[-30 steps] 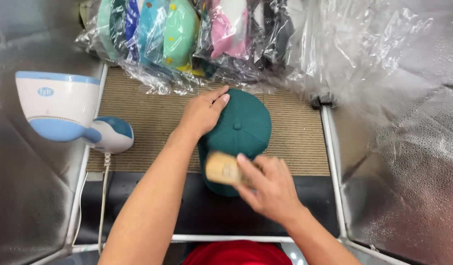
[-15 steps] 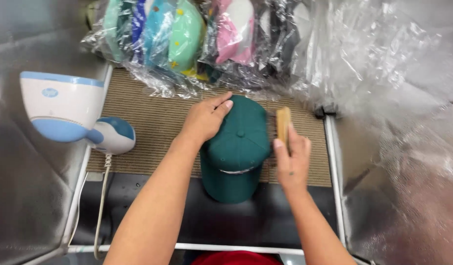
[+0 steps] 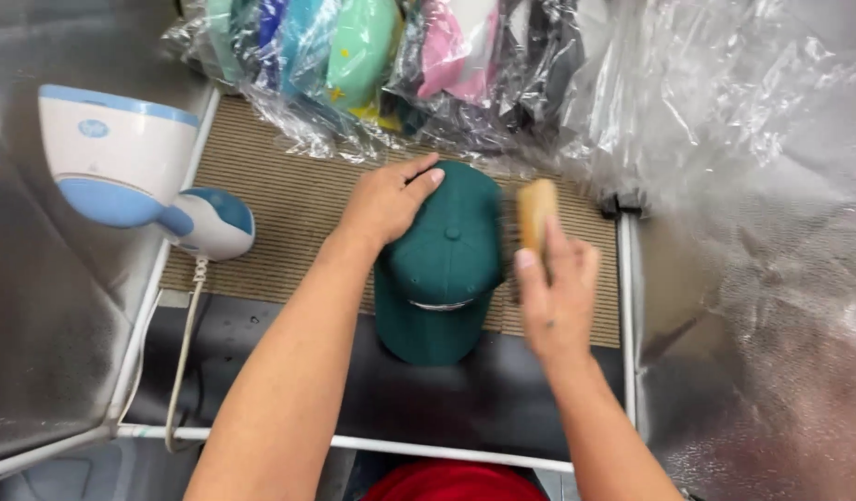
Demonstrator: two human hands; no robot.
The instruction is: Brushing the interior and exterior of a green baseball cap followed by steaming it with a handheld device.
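Observation:
A dark green cap (image 3: 444, 269) lies on a ribbed tan mat (image 3: 289, 209), its brim pointing toward me over a black surface. My left hand (image 3: 388, 199) rests flat on the cap's upper left crown. My right hand (image 3: 556, 292) grips a wooden brush (image 3: 535, 211), held upright against the cap's right side.
A white and blue handheld steamer (image 3: 131, 172) sits at the left with its cord (image 3: 182, 357) trailing down. Several coloured caps in clear plastic bags (image 3: 400, 65) pile along the back. Crinkled plastic sheeting (image 3: 743, 139) covers the right. A red cap (image 3: 451, 482) shows at the bottom edge.
My right hand carried the brush from the cap's brim around to its right side. My left hand stayed on the crown.

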